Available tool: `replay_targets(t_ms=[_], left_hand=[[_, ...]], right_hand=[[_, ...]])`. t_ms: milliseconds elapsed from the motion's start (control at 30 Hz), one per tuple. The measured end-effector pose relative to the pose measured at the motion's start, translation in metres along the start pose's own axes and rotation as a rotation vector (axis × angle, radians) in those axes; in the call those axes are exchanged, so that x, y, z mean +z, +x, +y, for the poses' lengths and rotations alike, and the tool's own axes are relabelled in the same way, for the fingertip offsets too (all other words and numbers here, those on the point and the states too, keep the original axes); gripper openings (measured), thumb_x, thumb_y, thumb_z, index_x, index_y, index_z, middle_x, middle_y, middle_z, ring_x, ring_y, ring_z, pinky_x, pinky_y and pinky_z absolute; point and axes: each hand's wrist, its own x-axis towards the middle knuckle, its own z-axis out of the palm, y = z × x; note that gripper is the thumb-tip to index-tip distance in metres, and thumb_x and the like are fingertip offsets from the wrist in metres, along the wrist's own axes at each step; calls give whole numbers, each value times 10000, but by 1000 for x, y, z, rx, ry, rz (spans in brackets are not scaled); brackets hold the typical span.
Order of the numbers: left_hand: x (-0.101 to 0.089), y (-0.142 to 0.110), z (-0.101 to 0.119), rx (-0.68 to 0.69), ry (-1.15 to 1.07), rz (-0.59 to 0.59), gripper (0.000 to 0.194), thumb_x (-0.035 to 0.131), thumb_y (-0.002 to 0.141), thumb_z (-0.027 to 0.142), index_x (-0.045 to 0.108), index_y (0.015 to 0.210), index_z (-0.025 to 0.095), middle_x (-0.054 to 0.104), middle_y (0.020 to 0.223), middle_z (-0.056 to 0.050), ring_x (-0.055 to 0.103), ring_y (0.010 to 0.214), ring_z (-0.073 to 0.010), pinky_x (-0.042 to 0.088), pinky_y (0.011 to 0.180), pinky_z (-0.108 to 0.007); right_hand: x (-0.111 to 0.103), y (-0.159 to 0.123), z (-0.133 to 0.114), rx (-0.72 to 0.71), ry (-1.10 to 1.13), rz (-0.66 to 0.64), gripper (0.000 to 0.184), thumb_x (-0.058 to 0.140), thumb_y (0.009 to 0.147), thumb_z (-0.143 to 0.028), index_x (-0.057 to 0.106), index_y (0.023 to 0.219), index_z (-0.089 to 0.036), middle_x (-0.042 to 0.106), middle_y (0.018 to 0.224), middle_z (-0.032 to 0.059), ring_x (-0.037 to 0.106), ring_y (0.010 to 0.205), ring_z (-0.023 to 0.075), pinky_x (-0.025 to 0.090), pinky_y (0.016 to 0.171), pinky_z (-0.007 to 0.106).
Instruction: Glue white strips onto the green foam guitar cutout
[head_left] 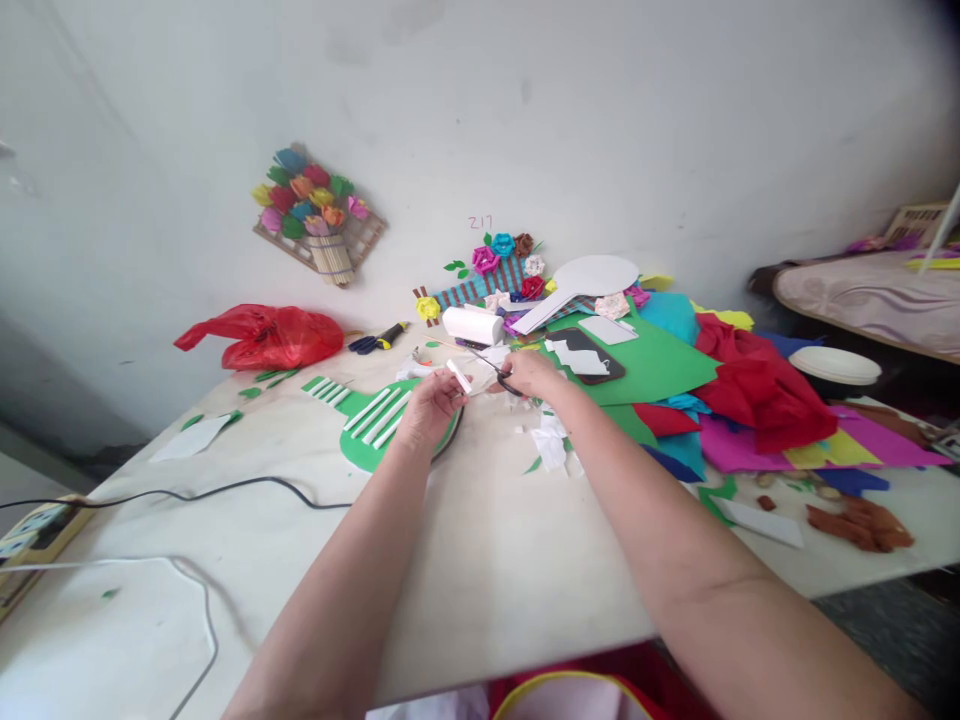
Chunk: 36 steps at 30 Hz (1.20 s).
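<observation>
My left hand (429, 404) is closed on a small white strip (458, 375), held above a green guitar-shaped cutout (360, 440) that carries several white strips. My right hand (531, 375) is closed on the black handles of a pair of scissors (501, 378), whose blades point left toward the strip. The two hands are close together over the middle of the pale table (480, 560). White and green paper scraps (551, 445) lie just under my right wrist.
A heap of coloured foam sheets (720, 400) covers the table's right side. A red plastic bag (262, 336), a white roll (472, 325) and paper flowers (502, 265) lie at the back. A black cable (225, 490) crosses the left. A flower craft (319, 215) hangs on the wall.
</observation>
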Motion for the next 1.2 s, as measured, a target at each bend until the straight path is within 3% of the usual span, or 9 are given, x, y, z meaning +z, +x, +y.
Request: replay_targets(t_ms=[167, 333, 500, 700, 900, 1200], left_hand=[[3, -13, 0, -24, -74, -13, 59, 591, 640, 164, 558, 683, 141, 575, 593, -15, 585, 623, -128, 499, 546, -224], [5, -16, -1, 67, -50, 12, 120, 637, 604, 200, 585, 685, 128, 581, 640, -16, 553, 596, -103, 476, 544, -215], [4, -14, 0, 195, 35, 186, 129, 670, 567, 196, 607, 658, 130, 550, 635, 18, 511, 571, -58, 383, 480, -158], [1, -11, 0, 227, 57, 280, 145, 664, 573, 237, 607, 669, 145, 542, 629, 25, 505, 576, -64, 342, 475, -172], [-1, -11, 0, 242, 35, 315, 134, 663, 576, 229, 598, 660, 147, 530, 611, 30, 491, 570, -61, 339, 486, -176], [-3, -12, -1, 188, 27, 212, 140, 664, 602, 228, 605, 695, 143, 553, 626, 12, 521, 582, -73, 368, 486, -176]], right_hand=[[4, -2, -7, 2, 29, 55, 433, 677, 537, -574, 641, 745, -197, 621, 555, 25, 606, 568, 164, 406, 546, 242], [9, -6, -20, -111, 632, -51, 433, 684, 574, -521, 570, 762, -148, 617, 599, 35, 515, 424, 90, 315, 374, 186], [10, -11, -35, -278, 1059, -145, 357, 671, 628, -403, 519, 825, -147, 624, 640, 30, 516, 438, 71, 249, 326, 154], [14, -16, -42, -363, 1161, -245, 283, 653, 626, -288, 511, 830, -153, 599, 614, -9, 523, 460, 70, 253, 338, 145], [20, -16, -49, -307, 1218, -166, 362, 711, 551, -271, 502, 823, -154, 561, 528, -38, 502, 423, 69, 272, 354, 147], [20, -18, -53, -239, 1239, -153, 403, 736, 506, -250, 510, 823, -145, 542, 510, -57, 473, 413, 53, 345, 412, 165]])
